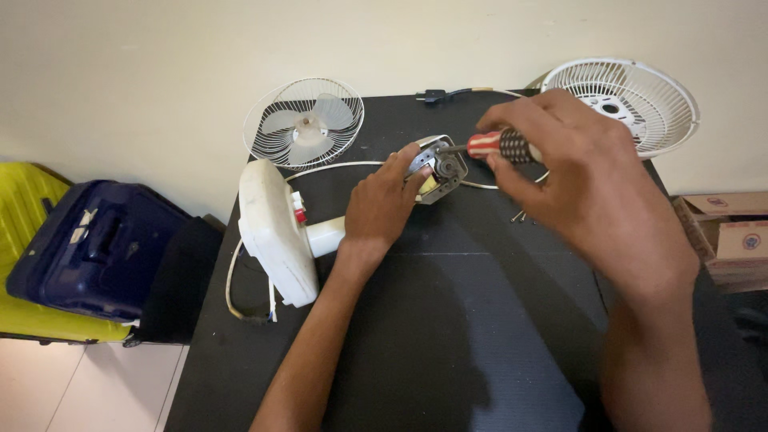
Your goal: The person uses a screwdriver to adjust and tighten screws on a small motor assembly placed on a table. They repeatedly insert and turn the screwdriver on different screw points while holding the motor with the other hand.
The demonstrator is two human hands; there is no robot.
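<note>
- The black table [448, 320] is bearing 1 white fan base [276, 232] lying on its side.
- The right hand [576, 160] is clamping a red-handled screwdriver [492, 145].
- The left hand [382, 204] is gripping the small fan motor [438, 166] at the table's middle.

Cardboard boxes by the table's right edge

Two brown cardboard boxes [724, 236] sit stacked just off the right edge of the black table [448, 320] — each bears a small round red-and-blue label [750, 241] on its side. No screens or signs show.
</note>
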